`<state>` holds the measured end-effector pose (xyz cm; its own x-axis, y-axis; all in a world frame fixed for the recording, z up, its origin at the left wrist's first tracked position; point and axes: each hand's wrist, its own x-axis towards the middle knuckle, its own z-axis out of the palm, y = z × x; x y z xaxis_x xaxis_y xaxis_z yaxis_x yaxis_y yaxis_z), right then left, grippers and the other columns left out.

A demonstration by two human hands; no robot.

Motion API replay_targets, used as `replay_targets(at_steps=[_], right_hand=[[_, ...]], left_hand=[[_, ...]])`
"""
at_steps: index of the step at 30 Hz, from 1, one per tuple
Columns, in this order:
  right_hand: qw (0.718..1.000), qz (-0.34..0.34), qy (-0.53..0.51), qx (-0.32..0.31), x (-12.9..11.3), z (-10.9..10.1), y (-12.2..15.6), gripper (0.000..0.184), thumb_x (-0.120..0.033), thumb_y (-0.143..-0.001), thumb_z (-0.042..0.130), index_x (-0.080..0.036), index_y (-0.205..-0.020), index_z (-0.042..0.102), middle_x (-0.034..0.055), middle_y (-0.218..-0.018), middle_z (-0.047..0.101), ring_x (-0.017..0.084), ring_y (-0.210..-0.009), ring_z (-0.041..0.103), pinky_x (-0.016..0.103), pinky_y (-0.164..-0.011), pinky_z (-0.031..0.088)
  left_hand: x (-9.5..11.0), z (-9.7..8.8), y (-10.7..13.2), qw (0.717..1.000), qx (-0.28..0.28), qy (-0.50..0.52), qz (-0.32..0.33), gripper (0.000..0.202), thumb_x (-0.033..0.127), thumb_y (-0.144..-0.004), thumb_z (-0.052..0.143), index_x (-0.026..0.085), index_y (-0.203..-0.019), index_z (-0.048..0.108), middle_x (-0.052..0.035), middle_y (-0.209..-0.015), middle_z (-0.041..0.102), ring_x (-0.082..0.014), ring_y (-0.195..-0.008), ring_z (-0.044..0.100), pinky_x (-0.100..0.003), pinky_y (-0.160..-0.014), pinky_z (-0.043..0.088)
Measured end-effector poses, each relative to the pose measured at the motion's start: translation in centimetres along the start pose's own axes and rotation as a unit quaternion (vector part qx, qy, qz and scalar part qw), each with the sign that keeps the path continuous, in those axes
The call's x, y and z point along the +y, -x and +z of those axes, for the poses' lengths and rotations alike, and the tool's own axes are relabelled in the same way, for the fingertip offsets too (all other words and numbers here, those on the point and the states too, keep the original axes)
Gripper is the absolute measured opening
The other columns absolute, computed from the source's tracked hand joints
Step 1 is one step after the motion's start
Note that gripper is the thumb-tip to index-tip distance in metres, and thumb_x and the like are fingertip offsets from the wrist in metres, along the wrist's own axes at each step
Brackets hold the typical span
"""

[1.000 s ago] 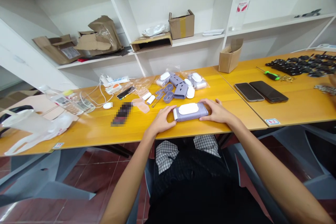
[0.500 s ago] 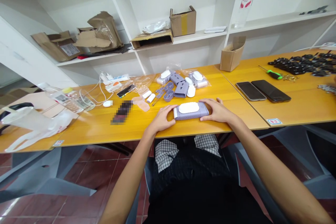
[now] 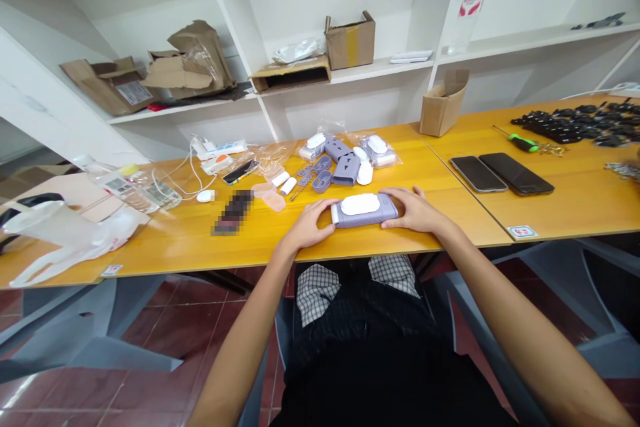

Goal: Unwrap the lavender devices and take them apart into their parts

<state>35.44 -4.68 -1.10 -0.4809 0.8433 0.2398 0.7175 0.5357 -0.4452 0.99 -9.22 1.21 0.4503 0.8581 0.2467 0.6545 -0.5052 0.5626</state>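
Observation:
A purple oblong device (image 3: 367, 217) with a white oval piece on top lies lengthwise near the table's front edge. At its white left end, my left hand (image 3: 311, 225) is closed, thumb and fingers around that end. The purple right end sits between the thumb and fingers of my right hand (image 3: 413, 211). Just beyond are matching loose parts: purple housings (image 3: 346, 168), small purple cups (image 3: 321, 180), a white oval piece (image 3: 365, 173) and white cylinders (image 3: 289, 186). Similar units in clear bags (image 3: 379, 150) lie behind them.
Two dark phones (image 3: 515, 173) and a green-handled screwdriver (image 3: 523, 143) lie to the right, before a heap of black parts (image 3: 575, 121). At left are another phone (image 3: 241, 173), white cables and a plastic bag (image 3: 75, 250). White shelves (image 3: 345, 103) stand behind the table.

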Motion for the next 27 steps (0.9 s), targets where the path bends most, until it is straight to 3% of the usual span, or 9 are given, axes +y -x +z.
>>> replay_targets(at_steps=[11,19,27], right_hand=[[1.0,0.003,-0.018,-0.004,0.1,-0.1,-0.1,0.09,-0.07,-0.075,0.082,-0.031,-0.152,0.056,0.0164,-0.154,0.063,0.046,-0.144,0.054,0.075,-0.123,0.02],[1.0,0.005,-0.009,-0.002,-0.1,-0.2,-0.1,0.09,-0.069,-0.077,0.08,-0.028,-0.153,0.054,0.0152,-0.153,0.064,0.047,-0.139,0.058,0.074,-0.123,0.023],[1.0,-0.002,-0.021,0.003,0.0,-0.1,0.0,0.09,-0.073,-0.076,0.08,-0.028,-0.149,0.055,0.0164,-0.149,0.066,0.048,-0.137,0.059,0.075,-0.122,0.021]], left_hand=[[1.1,0.3,0.2,0.999,0.016,-0.02,-0.025,0.067,0.025,-0.081,0.071,0.024,-0.145,0.052,-0.0105,-0.145,0.065,-0.0331,-0.136,0.062,-0.054,-0.122,0.046],[2.5,0.3,-0.2,0.999,-0.009,-0.046,-0.026,0.045,0.026,-0.084,0.067,0.026,-0.126,0.052,-0.0093,-0.131,0.067,-0.0337,-0.127,0.065,-0.052,-0.113,0.052],[2.3,0.4,-0.4,1.0,-0.014,-0.022,-0.012,0.036,0.025,-0.083,0.067,0.026,-0.116,0.051,-0.008,-0.131,0.068,-0.0313,-0.123,0.067,-0.051,-0.111,0.052]])
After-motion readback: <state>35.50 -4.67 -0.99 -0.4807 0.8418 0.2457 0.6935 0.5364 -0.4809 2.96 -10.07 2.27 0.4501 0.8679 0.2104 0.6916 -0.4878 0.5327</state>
